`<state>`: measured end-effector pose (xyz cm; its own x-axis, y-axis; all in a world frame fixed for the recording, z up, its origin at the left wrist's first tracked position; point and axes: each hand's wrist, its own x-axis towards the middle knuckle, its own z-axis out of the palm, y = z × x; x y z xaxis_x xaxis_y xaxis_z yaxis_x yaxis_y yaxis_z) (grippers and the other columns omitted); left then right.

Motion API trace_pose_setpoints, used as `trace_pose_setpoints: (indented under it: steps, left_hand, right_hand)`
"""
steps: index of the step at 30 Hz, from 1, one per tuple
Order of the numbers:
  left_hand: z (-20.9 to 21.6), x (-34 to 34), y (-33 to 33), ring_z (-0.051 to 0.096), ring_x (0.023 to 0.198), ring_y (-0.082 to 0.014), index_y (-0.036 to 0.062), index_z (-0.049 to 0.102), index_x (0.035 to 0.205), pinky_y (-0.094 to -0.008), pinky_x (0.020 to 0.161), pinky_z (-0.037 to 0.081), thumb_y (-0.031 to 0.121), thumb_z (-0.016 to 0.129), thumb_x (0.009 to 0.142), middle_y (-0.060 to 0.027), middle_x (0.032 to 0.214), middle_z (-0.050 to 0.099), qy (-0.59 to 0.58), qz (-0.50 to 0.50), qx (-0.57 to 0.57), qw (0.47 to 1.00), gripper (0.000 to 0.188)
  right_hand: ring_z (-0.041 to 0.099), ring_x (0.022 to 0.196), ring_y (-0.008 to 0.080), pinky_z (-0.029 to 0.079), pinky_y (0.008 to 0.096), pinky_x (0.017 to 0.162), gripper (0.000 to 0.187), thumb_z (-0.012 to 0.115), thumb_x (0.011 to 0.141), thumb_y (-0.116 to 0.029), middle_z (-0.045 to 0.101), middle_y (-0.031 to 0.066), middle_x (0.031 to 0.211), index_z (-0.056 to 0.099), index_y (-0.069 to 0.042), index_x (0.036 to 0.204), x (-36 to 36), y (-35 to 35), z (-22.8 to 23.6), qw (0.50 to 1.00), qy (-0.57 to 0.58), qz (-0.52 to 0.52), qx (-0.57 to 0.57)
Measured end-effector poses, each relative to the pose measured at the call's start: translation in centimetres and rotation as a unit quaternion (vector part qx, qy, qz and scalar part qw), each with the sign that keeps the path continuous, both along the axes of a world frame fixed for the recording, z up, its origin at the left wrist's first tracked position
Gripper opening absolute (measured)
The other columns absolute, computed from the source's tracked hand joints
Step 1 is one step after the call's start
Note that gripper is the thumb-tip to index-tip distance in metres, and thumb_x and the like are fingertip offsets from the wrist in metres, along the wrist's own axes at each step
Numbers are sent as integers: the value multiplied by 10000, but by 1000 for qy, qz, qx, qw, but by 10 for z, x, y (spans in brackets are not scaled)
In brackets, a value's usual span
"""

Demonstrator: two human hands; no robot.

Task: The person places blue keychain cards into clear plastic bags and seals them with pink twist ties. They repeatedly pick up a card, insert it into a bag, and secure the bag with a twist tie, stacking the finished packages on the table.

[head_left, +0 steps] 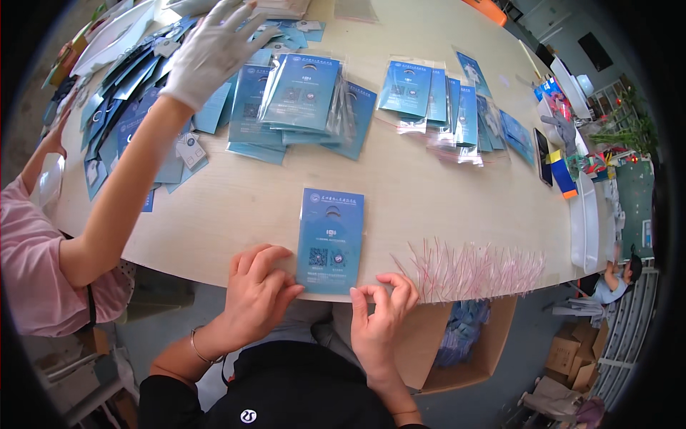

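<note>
A blue printed card in a clear plastic sleeve (331, 239) lies at the table's near edge, with a curved slot close to its top. My left hand (259, 293) is at its lower left corner, fingers curled and thumb against the edge. At the lower right corner, my right hand (382, 314) pinches the sleeve's edge between thumb and forefinger. Just right of this hand, many thin clear strands with pinkish-red ends (471, 272) lie in a row along the table's edge.
Piles of bagged blue cards (304, 93) and another bagged stack (407, 89) lie farther back. A co-worker's white-gloved hand (214, 53) reaches over loose cards (128, 129) at left. A phone (543, 157) and white tray (584, 222) are right; a cardboard box (493, 350) stands below the edge.
</note>
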<state>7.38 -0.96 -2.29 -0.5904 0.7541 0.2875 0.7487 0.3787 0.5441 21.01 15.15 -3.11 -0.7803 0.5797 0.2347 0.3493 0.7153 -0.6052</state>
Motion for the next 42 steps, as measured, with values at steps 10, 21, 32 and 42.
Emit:
trace_pose_setpoints:
  steps: [10, 21, 32, 42]
  left_hand:
    - [-2, 15, 10, 524, 1110, -338, 68, 623, 788, -446, 950, 347, 77, 753, 745, -133, 1128, 571, 14, 89, 4, 996, 137]
    - [-4, 14, 11, 518, 1108, -328, 78, 591, 796, -442, 947, 329, 85, 757, 734, -114, 1080, 558, 25, 83, -15, 996, 177]
    - [-1, 22, 17, 505, 1140, -339, 38, 628, 939, -454, 968, 367, 36, 715, 741, -141, 1141, 549, 40, 92, -14, 995, 216]
    - [-3, 31, 29, 422, 1425, -281, -3, 489, 1442, -483, 1157, 332, 162, 555, 891, -163, 1504, 471, 173, -183, -147, 957, 579]
  right_hand:
    - [435, 1103, 343, 333, 490, 965, 192, 779, 828, -190, 512, 119, 1021, 628, -72, 821, -5, -4, 1, 999, -14, -45, 8]
    - [436, 1113, 339, 336, 487, 974, 166, 782, 800, -141, 512, 116, 1024, 633, -68, 798, -5, -5, 1, 998, 12, -51, -31]
    - [440, 1118, 354, 334, 491, 981, 317, 802, 757, -84, 500, 131, 1039, 535, -54, 926, -8, -6, 4, 996, 28, -79, -35]
    - [480, 1115, 333, 335, 479, 977, 172, 706, 846, -88, 528, 123, 1027, 572, -73, 953, -5, -7, -6, 998, 28, -59, 4]
